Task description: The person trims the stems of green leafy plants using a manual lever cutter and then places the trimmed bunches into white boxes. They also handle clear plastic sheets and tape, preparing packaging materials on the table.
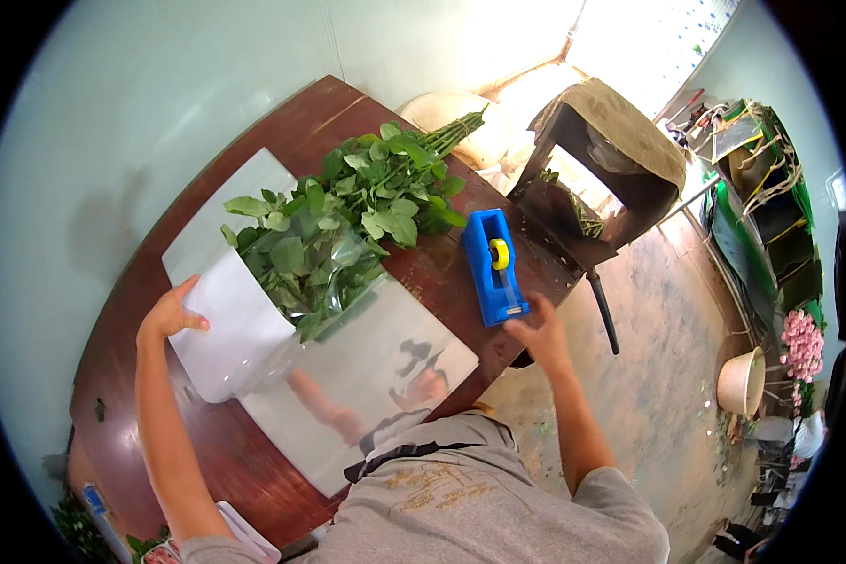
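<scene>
A bunch of leafy green stems (301,254) lies on a dark red-brown wooden table, partly covered by clear film, its flower heads hidden inside white wrapping paper (235,320). My left hand (171,312) is closed on the left side of that paper, thumb on top; its other fingers are partly hidden. At the table's right side stands a blue tape dispenser (484,263) with a yellow-cored roll of tape (499,254). My right hand (542,335) is at the dispenser's near end, by the cutting edge. Its thumb and forefinger are apart, and I see nothing held between them.
Under the bunch lie glossy white sheets (367,376). More bundled stems (456,132) point toward the far right. Beyond the table's right edge stands a dark wooden chair (611,141) with a cover. Pink flowers (802,346) and a pale bucket (741,383) are farther right.
</scene>
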### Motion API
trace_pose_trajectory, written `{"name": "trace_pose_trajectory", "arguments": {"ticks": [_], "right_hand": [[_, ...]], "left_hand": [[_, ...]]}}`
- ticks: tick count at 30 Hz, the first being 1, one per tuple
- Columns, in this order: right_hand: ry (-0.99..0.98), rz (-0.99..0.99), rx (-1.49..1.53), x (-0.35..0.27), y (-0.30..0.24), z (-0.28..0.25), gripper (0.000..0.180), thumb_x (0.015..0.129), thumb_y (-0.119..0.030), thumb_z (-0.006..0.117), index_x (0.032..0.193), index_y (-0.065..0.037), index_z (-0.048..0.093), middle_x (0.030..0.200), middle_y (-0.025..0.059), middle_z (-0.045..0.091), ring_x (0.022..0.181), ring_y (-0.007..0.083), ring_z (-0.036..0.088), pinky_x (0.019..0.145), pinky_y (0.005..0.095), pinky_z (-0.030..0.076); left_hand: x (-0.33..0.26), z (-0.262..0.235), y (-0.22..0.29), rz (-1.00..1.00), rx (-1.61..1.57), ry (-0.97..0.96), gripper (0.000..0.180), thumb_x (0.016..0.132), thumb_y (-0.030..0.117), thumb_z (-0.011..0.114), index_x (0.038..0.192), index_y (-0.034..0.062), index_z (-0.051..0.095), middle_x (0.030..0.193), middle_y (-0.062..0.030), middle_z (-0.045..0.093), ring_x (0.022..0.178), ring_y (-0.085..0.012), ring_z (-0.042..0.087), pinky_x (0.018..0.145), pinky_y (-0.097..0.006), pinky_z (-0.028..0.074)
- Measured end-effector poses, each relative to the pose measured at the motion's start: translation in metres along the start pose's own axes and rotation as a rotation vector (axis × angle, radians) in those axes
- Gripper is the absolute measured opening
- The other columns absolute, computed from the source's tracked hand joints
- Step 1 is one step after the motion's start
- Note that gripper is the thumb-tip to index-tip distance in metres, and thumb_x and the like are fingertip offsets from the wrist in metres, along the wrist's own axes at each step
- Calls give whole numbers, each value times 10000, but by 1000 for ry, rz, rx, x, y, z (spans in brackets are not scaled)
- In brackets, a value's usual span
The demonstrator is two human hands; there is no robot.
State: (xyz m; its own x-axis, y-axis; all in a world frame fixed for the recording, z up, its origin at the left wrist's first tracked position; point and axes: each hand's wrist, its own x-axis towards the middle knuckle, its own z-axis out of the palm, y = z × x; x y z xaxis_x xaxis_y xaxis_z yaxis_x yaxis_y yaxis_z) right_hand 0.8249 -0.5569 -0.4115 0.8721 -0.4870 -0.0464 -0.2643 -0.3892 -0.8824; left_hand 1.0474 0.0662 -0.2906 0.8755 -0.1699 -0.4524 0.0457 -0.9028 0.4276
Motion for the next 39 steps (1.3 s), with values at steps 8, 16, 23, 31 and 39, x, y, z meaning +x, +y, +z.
{"name": "trace_pose_trajectory", "arguments": {"ticks": [8,16,23,31,39], "right_hand": [[-491,450,128,71,-51,-38,241,880,-185,732,988,30,717,640,3,545,501,73,434,431,244,304],[-598,637,161,83,-60,-27,149,846,-122,760,885,10,703,641,6,549,490,62,375,415,242,225],[-569,653,269,22,-50,-50,147,861,-159,750,901,-26,704,725,6,630,498,59,400,429,240,257],[-406,11,-97,8,8,-27,120,872,-151,723,933,-49,733,731,20,680,572,84,557,511,234,415],[-507,333,282,-3,-59,-33,164,882,-162,732,938,-8,724,721,6,648,579,69,496,503,232,381]], "left_hand": [[-2,1,6,1,-73,-19,1160,449,132,892,1499,48,407,1346,-191,601,1275,-299,548,1110,-350,379],[-6,5,2,-43,-84,15,1162,452,153,896,1506,91,412,1388,-178,571,1299,-307,524,1120,-373,375],[0,7,-10,6,-172,1,1153,461,146,887,1505,64,405,1392,-181,568,1302,-293,521,1124,-371,370],[-4,5,4,-2,-133,-1,1114,501,114,884,1500,25,399,1378,-182,571,1275,-268,538,1106,-345,381],[-4,2,9,7,-97,-55,1080,533,140,888,1494,35,406,1375,-190,576,1272,-275,546,1112,-360,380]]}}
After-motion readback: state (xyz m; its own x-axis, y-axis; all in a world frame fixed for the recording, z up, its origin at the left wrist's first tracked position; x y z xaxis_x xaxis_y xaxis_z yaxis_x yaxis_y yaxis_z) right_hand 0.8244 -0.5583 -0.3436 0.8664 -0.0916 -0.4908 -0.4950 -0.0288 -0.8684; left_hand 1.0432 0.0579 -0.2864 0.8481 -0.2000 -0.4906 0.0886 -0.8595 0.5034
